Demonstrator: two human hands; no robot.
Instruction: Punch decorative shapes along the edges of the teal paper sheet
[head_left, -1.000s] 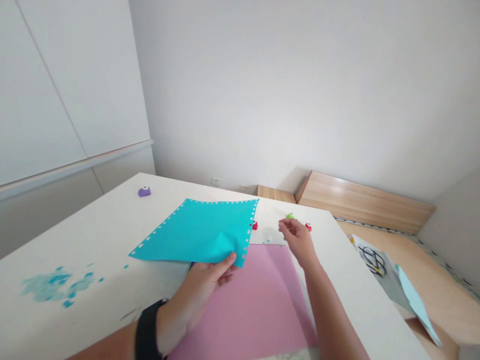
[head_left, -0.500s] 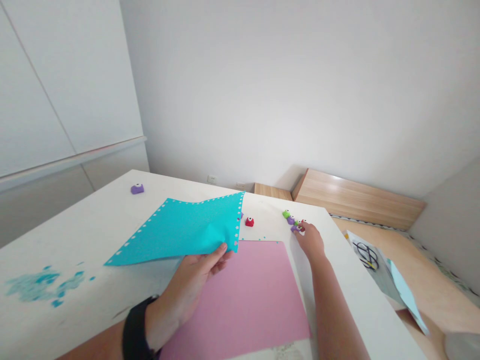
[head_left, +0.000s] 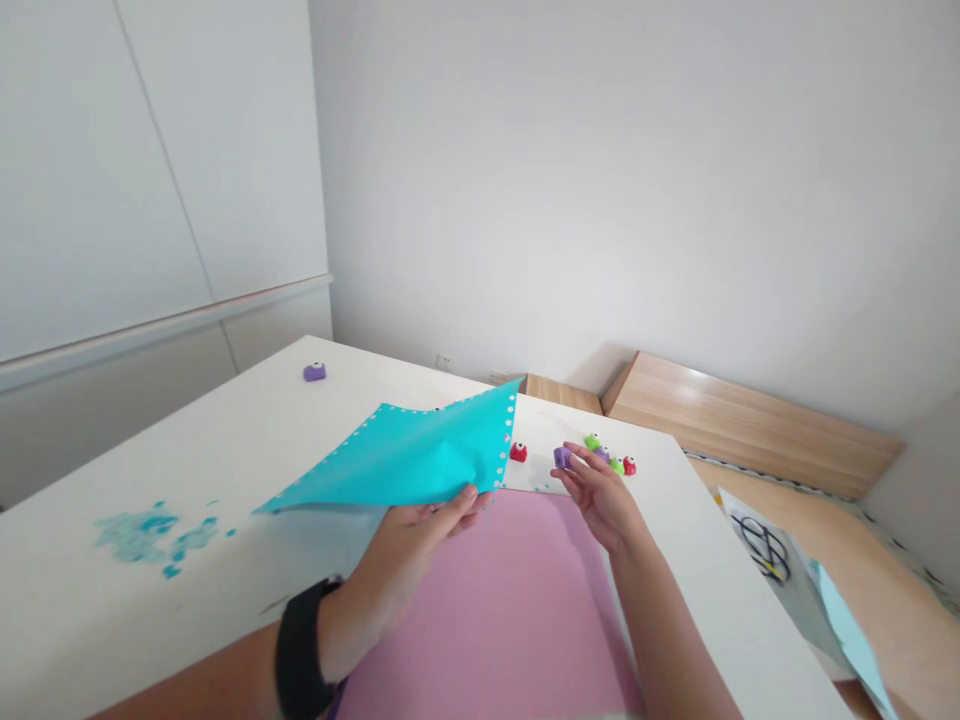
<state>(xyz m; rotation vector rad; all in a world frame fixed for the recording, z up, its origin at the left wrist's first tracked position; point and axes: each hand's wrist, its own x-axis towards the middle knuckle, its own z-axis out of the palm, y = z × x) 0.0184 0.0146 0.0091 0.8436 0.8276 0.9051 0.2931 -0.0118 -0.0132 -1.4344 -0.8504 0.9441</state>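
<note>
My left hand grips the near edge of a teal paper sheet, which rises tilted with small punched shapes along its edges. My right hand pinches a small purple craft punch at its fingertips. Just beyond those fingers stand several small punches, among them a green one and a red one. Another red punch sits by the sheet's right corner. Both hands are above a pink paper sheet lying on the white table.
A purple punch sits near the table's far left corner, and teal paper bits lie scattered at left. Beyond the right table edge are a clear bag holding black cord and a pale blue sheet on a wooden surface.
My right hand has taken a purple punch from the group and moved left with it. My left hand has raised the teal sheet at a steeper tilt.
</note>
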